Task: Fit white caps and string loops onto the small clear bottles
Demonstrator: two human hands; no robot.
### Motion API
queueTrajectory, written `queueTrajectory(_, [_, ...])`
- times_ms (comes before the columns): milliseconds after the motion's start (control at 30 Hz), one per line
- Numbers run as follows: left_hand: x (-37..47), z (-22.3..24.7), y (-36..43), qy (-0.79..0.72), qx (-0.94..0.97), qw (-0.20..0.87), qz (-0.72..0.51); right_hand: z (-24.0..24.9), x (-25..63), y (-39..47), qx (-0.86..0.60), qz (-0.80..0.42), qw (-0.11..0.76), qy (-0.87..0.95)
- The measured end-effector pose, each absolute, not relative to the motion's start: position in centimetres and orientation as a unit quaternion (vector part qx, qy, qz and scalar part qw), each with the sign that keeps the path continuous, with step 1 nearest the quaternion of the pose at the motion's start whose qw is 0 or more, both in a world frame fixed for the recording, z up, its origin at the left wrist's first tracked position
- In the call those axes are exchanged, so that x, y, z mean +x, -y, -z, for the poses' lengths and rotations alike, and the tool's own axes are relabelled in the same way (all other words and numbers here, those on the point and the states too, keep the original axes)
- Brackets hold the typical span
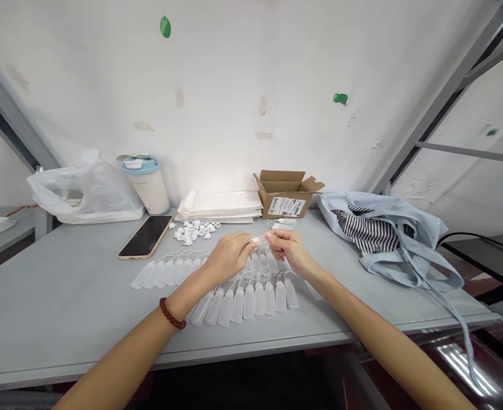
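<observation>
Over the middle of the grey table, my left hand (231, 255) and my right hand (289, 249) meet at a small translucent bottle (260, 241). The fingers of both hands are closed on it, the left at one end and the right at the other. Its ends are partly hidden by the fingers. Below and around my hands lie several translucent bottles with thin spouts in two rows, a front row (248, 302) and a back row (161, 273). A pile of small white caps (194, 230) sits just beyond my left hand.
Along the wall stand a plastic bag (89, 193), a cup (149, 188), a stack of white sheets (221, 205) and an open cardboard box (283, 199). A phone (145, 236) lies left, a blue cloth bag (422, 228) right. Loose bottles (283, 225) lie before the box.
</observation>
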State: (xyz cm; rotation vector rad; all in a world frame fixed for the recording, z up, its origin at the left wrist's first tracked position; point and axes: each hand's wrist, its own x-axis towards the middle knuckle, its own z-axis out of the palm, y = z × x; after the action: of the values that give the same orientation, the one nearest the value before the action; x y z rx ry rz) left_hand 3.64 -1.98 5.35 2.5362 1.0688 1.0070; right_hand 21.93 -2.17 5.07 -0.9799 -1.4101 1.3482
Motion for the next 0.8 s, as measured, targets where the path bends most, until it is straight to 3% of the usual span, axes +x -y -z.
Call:
queueTrajectory(167, [2.3,-5.6,0.5,-0.398,0.818,0.160,-0.384,-4.8,22.3,1.3,-0.429,-0.482,0.497,0.580])
queueTrajectory(333, [-0.9,-5.1,-2.1,-0.520,0.807,0.043,-0.277,-4.5,24.7,-0.9,-0.501,-0.385,0.529,0.567])
queueTrajectory(533, [-3.4,-3.7,-3.8,-0.578,0.806,-0.029,-0.126,-3.1,28.0,-3.6,-0.607,-0.171,0.444,0.636])
queueTrajectory(800, [-4.2,-3.0,-5.0,-0.584,0.808,-0.002,-0.080,-1.4,29.5,-5.0,-0.618,-0.123,0.433,0.645])
